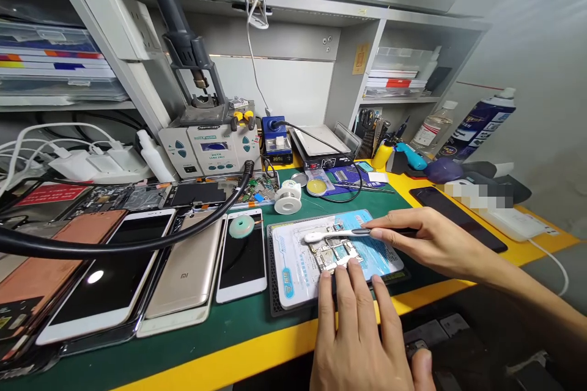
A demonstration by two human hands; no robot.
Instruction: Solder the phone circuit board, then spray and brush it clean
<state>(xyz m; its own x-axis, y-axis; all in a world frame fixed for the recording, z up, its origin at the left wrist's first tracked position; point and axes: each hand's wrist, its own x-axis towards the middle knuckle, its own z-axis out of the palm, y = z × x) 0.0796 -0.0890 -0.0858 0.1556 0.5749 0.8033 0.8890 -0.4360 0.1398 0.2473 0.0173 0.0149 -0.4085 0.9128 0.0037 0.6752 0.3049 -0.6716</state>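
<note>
In the head view, my right hand [422, 235] pinches the dark handle of a toothbrush [339, 233]. Its white head lies over the upper left edge of a phone circuit board [337, 252]; bristle contact cannot be made out. That board rests on a white and blue printed repair mat [298, 281]. Coming in from below, my left hand [360, 336] is palm down with fingers spread. Its fingertips press at the board's lower edge, hiding part of it, and grip nothing.
Several phones stand left of the mat, among them a white one [241, 275] with a green ring on it. Behind are a solder spool [288, 197], a yellow tin [316, 187] and a hot air station [215, 149]. A black hose [183, 244] crosses the phones.
</note>
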